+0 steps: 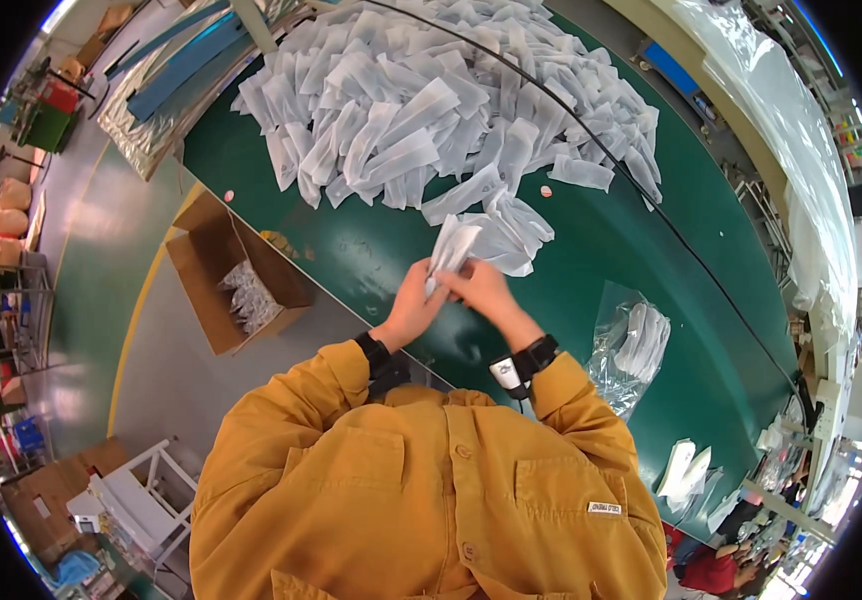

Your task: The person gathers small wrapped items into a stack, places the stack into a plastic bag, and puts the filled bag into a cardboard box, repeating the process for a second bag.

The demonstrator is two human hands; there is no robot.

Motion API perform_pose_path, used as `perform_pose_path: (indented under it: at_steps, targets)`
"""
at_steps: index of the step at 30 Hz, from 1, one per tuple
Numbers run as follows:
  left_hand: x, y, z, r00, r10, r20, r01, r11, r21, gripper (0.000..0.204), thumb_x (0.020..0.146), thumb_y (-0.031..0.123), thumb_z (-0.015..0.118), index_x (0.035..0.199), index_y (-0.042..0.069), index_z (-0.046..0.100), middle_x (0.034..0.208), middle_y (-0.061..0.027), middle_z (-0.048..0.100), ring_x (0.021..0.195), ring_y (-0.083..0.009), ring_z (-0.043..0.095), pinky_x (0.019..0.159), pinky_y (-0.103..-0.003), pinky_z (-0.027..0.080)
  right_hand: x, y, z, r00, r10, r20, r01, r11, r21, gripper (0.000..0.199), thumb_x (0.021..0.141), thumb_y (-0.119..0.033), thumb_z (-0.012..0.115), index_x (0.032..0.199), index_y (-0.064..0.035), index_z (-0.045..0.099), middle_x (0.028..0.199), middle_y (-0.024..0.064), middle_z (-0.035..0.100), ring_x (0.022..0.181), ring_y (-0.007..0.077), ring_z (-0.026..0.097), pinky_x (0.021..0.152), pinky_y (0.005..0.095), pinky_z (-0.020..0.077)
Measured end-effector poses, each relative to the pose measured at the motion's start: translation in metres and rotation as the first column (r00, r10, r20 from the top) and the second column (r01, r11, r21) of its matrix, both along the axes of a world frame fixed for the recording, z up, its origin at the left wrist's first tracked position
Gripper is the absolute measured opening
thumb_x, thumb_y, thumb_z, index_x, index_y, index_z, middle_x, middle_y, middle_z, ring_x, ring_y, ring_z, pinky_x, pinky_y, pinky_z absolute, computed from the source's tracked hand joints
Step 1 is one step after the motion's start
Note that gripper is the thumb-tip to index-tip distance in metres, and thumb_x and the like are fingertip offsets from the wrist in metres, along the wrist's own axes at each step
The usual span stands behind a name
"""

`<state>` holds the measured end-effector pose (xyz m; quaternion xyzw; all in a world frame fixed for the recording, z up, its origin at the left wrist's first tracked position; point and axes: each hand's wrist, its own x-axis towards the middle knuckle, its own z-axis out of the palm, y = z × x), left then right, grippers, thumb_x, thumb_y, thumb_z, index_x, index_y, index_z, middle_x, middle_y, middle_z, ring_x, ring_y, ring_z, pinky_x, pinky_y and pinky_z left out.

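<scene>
My left hand [413, 305], right hand [488, 289], both curled nearly closed, pinching white strips [454, 243] jutting ahead, white pile [403, 112] beyond.

Bright, mostly even light; shadows soft. Pale sheen across green table [596, 240] I work at. Strong white glare on plastic sheeting [793, 150] to my right, small glints on clear bag [623, 360]. My left hand [413, 303] and right hand [486, 288] fairly sharp. Straight edges curve toward rim; background there small, hard to read; corners black.
</scene>
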<state>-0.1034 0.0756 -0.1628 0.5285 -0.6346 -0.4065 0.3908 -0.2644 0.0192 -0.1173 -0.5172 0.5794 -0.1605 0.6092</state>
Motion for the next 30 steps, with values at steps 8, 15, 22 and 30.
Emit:
perform_pose_path:
  at_steps: [8,15,22,30]
  targets:
    - [0.017,0.002,-0.025,0.786,0.162,-0.596,0.221,0.827,0.516,0.042,0.093,0.015,0.060,0.130,0.000,0.045,0.108,-0.0099,0.059,0.090,-0.0215,0.061,0.083,-0.034,0.050,-0.015,0.033,-0.041,0.971,-0.033,-0.238,-0.022,0.974,-0.227,0.046,0.077,-0.033,0.073,0.105,0.0025,0.065,0.092,0.0228,0.068,0.087,0.0360,0.067,0.077,0.0405,0.0518]
    - [0.039,0.005,-0.009,0.764,0.284,-0.579,0.109,0.828,0.550,0.037,0.095,0.014,0.057,0.128,0.001,0.046,0.103,-0.0073,0.059,0.081,-0.0149,0.060,0.074,-0.029,0.050,-0.073,0.051,-0.008,0.934,-0.006,-0.358,-0.134,0.921,-0.366,0.034,0.081,-0.022,0.068,0.106,0.0005,0.064,0.092,0.0201,0.069,0.087,0.0369,0.066,0.077,0.0412,0.0518]
    - [0.067,0.022,0.002,0.940,-0.078,-0.332,0.180,0.940,0.289,0.028,0.089,0.010,0.064,0.115,0.003,0.057,0.100,-0.0067,0.060,0.085,-0.0165,0.059,0.077,-0.030,0.049,-0.062,0.062,0.050,0.977,-0.105,-0.183,0.067,0.977,-0.204,0.025,0.087,-0.011,0.061,0.111,-0.0033,0.064,0.090,0.0177,0.069,0.079,0.0358,0.067,0.070,0.0348,0.0532]
    - [0.017,0.031,0.014,0.861,-0.431,0.268,0.487,0.851,-0.197,0.026,0.070,0.007,0.075,0.094,0.010,0.064,0.114,-0.0093,0.058,0.113,-0.0286,0.051,0.095,-0.038,0.041,-0.066,0.082,-0.038,0.995,-0.033,-0.095,-0.015,0.883,-0.468,0.026,0.084,-0.004,0.062,0.110,-0.0079,0.065,0.094,0.0167,0.068,0.085,0.0351,0.067,0.074,0.0377,0.0528]
